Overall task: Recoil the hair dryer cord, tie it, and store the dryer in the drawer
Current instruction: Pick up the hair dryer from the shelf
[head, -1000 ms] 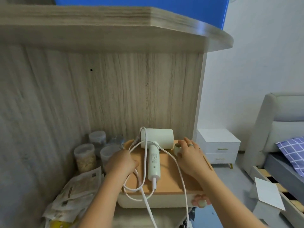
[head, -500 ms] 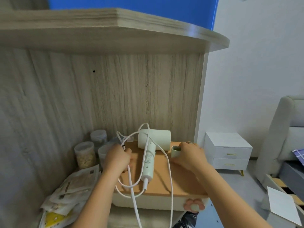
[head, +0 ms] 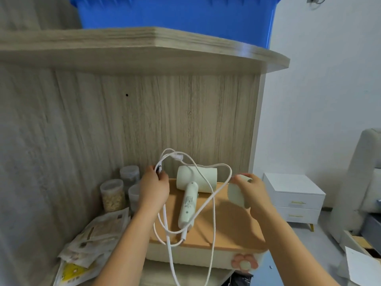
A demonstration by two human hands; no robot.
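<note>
Your left hand (head: 153, 187) grips gathered loops of the white cord (head: 213, 219), held up above the box. Your right hand (head: 256, 193) curls round a pale nozzle (head: 237, 195). The hair dryer (head: 187, 205) lies on the orange-lidded box (head: 233, 223).

Two bare arms show from about the elbows down, and the left hand (head: 153, 188) and the right hand (head: 253, 193) at their ends are bare too.
</note>
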